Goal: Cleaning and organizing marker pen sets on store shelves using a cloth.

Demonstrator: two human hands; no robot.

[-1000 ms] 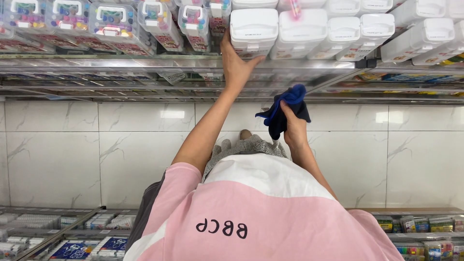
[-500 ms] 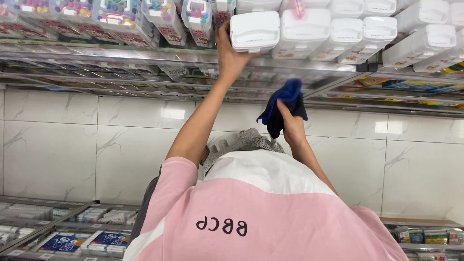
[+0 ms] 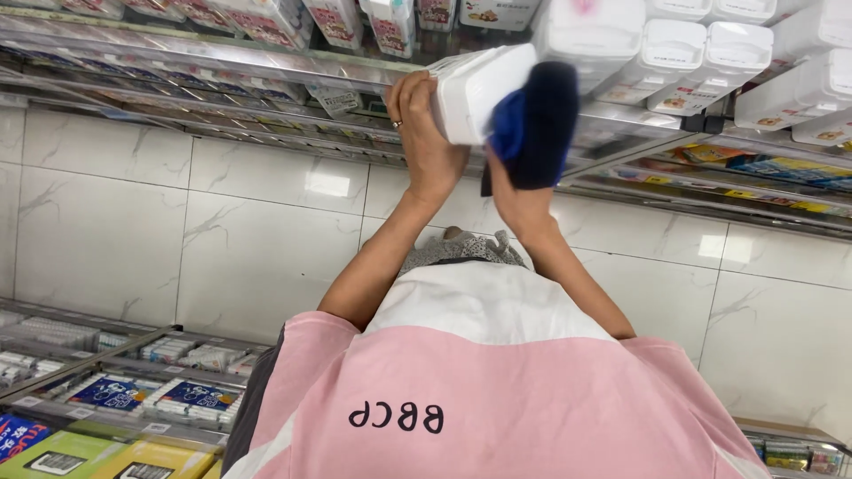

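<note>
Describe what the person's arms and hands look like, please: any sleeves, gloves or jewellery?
Both arms are bare from the short sleeves of a pink and white top, which carries dark lettering. No gloves. The left hand wears a thin ring on one finger. The right hand shows no ring or watch on the part that is visible; much of it is covered.

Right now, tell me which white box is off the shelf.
The white box gripped in the left hand, tilted, with the blue cloth in the right hand against it. The others sit in rows.

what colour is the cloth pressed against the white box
Dark blue, brighter blue at its fold; the cloth shows best in the head view, against the white box.
</note>
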